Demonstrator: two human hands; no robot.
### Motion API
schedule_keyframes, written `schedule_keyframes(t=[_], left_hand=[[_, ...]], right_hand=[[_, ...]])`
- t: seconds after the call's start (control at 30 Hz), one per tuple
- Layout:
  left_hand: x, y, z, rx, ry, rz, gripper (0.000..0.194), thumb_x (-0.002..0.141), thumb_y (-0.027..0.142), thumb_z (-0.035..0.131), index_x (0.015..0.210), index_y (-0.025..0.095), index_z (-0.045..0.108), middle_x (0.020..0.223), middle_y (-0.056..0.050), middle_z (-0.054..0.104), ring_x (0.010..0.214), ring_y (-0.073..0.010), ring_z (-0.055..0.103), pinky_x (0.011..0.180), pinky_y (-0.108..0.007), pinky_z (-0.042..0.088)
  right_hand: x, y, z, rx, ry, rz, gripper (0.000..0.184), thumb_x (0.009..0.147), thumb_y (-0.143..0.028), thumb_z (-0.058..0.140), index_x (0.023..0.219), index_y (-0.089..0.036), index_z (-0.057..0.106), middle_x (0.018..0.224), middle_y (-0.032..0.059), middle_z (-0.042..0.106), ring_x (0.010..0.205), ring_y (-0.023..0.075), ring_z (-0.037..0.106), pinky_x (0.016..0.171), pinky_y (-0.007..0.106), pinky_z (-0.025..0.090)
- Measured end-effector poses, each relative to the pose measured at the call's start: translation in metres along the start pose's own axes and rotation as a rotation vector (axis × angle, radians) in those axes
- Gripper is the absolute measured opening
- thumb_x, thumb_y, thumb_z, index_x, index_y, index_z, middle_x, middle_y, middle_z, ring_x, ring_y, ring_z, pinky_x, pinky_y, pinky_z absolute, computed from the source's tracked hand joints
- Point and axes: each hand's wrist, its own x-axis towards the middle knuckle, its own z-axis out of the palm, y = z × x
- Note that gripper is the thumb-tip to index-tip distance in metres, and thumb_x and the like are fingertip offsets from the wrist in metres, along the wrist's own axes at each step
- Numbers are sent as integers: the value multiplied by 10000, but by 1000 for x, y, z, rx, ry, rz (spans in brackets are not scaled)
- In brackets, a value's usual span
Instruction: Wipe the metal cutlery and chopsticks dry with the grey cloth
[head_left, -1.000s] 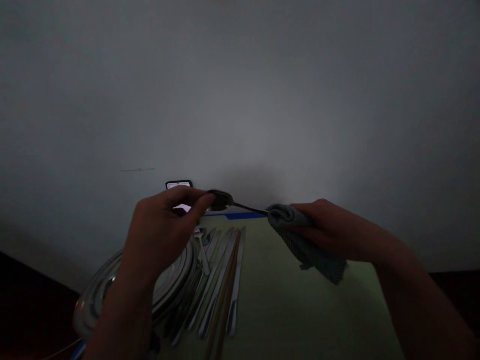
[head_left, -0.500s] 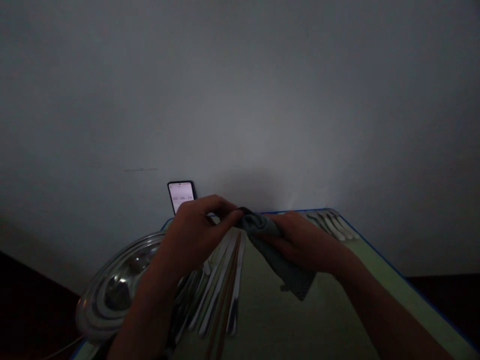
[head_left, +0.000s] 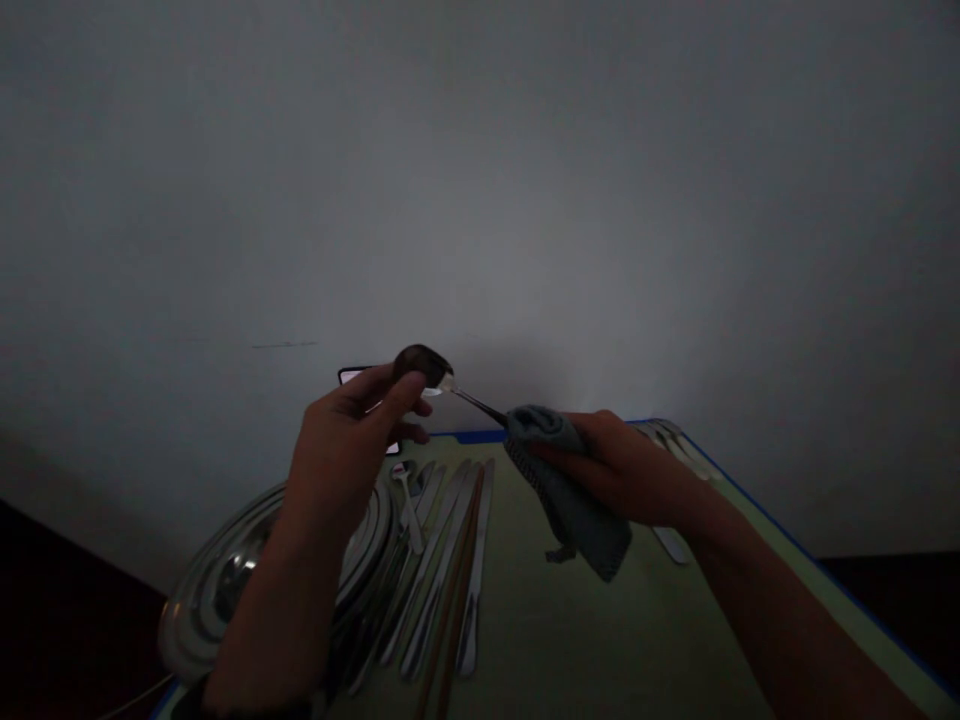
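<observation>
A metal spoon (head_left: 424, 367) is held in the air above the table, tilted, its bowl up and to the left. My left hand (head_left: 337, 450) pinches the spoon's bowl between thumb and fingers. A blue-grey cloth (head_left: 581, 515) is bunched in my right hand (head_left: 626, 470), closed around the handle end. That end of the handle is hidden inside the folds, while the cloth's loose corner hangs below. Between bowl and cloth the thin neck of the spoon shows bare.
Stacked shiny metal dishes (head_left: 199, 590) stand at the left. Beside them lie several table knives (head_left: 471, 600), wooden chopsticks (head_left: 448, 610) and a small spoon (head_left: 409, 510). More cutlery (head_left: 679, 445) lies at the table's right side. A phone (head_left: 349, 375) leans against the wall (head_left: 525, 200), partly behind my left hand.
My hands came together with the cloth up near the spoon's bowl, then moved apart again. The cloth is now back along the handle, and the bowl shows again.
</observation>
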Motion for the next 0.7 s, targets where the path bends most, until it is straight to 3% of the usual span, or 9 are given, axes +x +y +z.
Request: schedule_keyframes(t=[0.2, 0.33, 0.43, 0.5, 0.6, 0.7], left_hand=[[-2, -13, 12, -85, -297, -108, 259, 748, 388, 659, 866, 162, 700, 777, -39, 636, 594, -94, 499, 461, -183, 379], [-4, -16, 22, -24, -274, -97, 295, 767, 443, 623, 838, 166, 693, 585, 26, 498, 516, -76, 411, 451, -189, 300], [-3, -14, 22, -28, -234, -74, 282, 797, 438, 583, 782, 166, 655, 618, 22, 511, 554, -90, 442, 488, -200, 331], [-2, -11, 19, -41, -182, -46, 271, 820, 412, 551, 734, 163, 615, 686, 4, 554, 619, -107, 485, 538, -209, 373], [-1, -2, 10, -42, -152, -7, 282, 861, 388, 480, 683, 175, 530, 705, 2, 575, 661, -123, 520, 585, -222, 415], [-5, 8, 1, 92, -303, -45, 315, 888, 402, 414, 662, 188, 466, 532, 32, 523, 511, -107, 466, 491, -205, 387]], right_hand=[[5, -1, 13, 90, 67, -1, 284, 874, -362, 432, 721, -159, 558, 621, -25, 516, 569, 90, 436, 528, 207, 352], [7, -5, 21, 101, 32, -5, 254, 870, -335, 444, 734, -159, 566, 637, -17, 542, 587, 98, 450, 560, 222, 369], [9, 0, 27, 216, 42, 43, 261, 858, -375, 453, 790, -169, 599, 722, 9, 598, 677, 136, 517, 634, 260, 413], [11, 8, 31, 403, 97, 124, 280, 839, -424, 471, 871, -189, 620, 849, 31, 634, 833, 177, 554, 757, 305, 431], [16, 21, 34, 874, 214, 274, 307, 821, -458, 482, 992, -238, 610, 1060, 34, 625, 1034, 198, 527, 904, 352, 397], [21, 26, 35, 1354, 248, 365, 243, 827, -370, 462, 966, -241, 614, 1053, 24, 638, 976, 181, 565, 876, 344, 428]])
